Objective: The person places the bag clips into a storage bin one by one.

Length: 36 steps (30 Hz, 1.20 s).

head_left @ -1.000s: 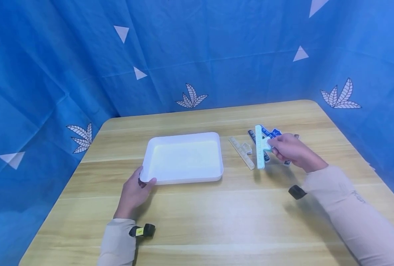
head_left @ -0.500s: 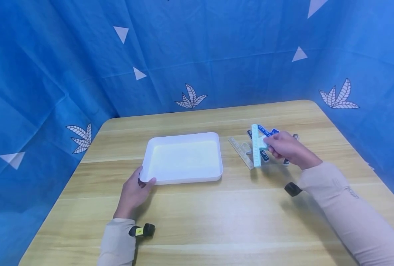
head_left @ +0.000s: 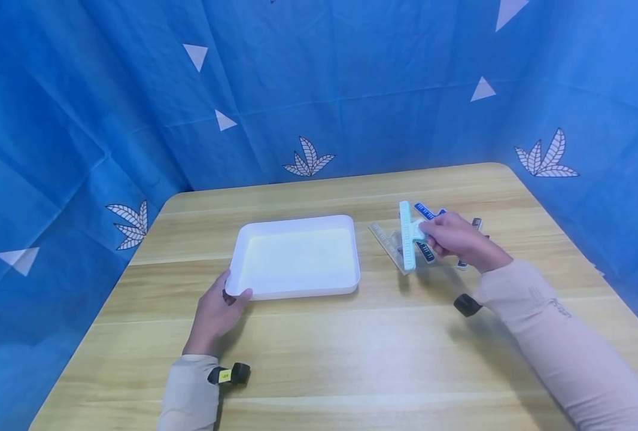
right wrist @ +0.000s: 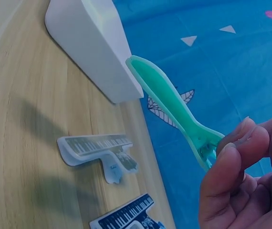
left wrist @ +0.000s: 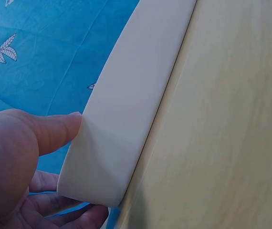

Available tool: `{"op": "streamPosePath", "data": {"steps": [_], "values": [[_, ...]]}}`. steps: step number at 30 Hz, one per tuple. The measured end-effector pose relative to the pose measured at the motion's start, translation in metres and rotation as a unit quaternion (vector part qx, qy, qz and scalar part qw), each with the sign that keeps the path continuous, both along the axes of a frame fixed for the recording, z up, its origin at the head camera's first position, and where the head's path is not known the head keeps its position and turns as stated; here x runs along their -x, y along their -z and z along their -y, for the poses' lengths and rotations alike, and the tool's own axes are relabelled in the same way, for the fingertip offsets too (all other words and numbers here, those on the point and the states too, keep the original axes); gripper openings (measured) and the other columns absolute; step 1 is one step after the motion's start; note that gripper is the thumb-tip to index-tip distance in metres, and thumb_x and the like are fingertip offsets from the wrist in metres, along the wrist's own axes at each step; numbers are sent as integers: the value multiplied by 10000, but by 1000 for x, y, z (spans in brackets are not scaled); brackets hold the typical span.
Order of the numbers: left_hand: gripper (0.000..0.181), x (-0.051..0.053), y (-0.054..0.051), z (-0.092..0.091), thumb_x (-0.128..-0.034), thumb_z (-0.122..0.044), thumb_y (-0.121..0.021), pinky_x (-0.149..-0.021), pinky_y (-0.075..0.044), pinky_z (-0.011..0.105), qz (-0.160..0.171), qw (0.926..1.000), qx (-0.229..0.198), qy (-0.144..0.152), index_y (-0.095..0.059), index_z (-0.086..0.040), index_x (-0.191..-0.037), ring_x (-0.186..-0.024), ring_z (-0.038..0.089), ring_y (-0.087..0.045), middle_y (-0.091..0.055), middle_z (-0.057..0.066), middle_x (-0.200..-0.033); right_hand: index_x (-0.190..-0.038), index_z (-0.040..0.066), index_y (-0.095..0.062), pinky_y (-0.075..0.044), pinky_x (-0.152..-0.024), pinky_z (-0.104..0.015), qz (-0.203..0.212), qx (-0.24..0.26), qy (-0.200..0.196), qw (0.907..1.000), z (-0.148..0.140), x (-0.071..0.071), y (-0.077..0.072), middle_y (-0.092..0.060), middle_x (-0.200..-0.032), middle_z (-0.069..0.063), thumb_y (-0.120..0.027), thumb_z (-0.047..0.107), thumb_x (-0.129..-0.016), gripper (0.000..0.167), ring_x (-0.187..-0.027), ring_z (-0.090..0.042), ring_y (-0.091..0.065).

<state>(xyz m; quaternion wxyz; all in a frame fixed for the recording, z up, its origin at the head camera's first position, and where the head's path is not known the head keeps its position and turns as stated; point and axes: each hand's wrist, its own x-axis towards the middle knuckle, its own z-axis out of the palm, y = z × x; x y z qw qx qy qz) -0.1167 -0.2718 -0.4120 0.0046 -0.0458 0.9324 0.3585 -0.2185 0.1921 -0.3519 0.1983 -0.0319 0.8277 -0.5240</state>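
Observation:
My right hand (head_left: 453, 236) pinches a mint-green clip (head_left: 407, 236) by its handle, holding it above the table. The clip's long bar, marked with a piano-key pattern, points away from my fingers. In the right wrist view its green inner side (right wrist: 167, 98) shows. At the front left corner of a white rectangular tray (head_left: 303, 294), my left hand (head_left: 216, 314) grips with the thumb on the rim and fingers round the corner. Beneath the raised clip lies a clear clip (head_left: 383, 239), partly covered.
A black clip (head_left: 425, 252), a blue clip (head_left: 425, 211) and another dark clip (head_left: 462, 264) lie on the table near my right hand, partly hidden by it. The wooden table (head_left: 319, 359) meets a blue patterned curtain (head_left: 351, 90) behind.
My right hand has moved slightly left with the mint-green clip, which now overlaps the clear clip in the head view. My left hand and the tray stay put.

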Motion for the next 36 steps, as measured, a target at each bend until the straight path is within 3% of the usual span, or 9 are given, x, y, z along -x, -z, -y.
{"op": "streamPosePath", "data": {"steps": [12,19,27,36], "values": [[784,0,4,3,-961,-386,-581,-1069,-357,532,58,9999,127,-36,-208,26,-1514,-1305,441,-412,-396,305,-1437,-886,-15,-517,-383,-488,-194,153,222,-88,9996,9,1,-2,-487,-662,1,-422,215,-1035,290,-519,-74,-418],[762,0,5,2,-960,-362,-594,-1058,-375,523,-52,10000,24,-7,-231,23,-1508,-1296,433,-429,-409,300,-1431,-806,1,-510,-417,-494,-212,136,179,-73,9997,14,3,-2,-479,-648,-8,-425,211,-1034,321,-525,-93,-426],[802,0,4,3,-961,-410,-576,-1062,-366,532,33,9999,108,9,-197,27,-1517,-1303,439,-416,-384,304,-1445,-889,-10,-526,-388,-479,-199,107,200,-137,9996,17,3,-4,-479,-664,-1,-429,216,-1035,286,-536,-88,-432],[772,0,0,1,-966,-367,-584,-1059,-375,523,-6,10000,33,-4,-213,35,-1510,-1286,435,-439,-409,312,-1423,-809,6,-508,-421,-503,-231,-16,260,-189,9995,21,5,-2,-473,-633,-12,-430,212,-1035,316,-515,-104,-436]]}}
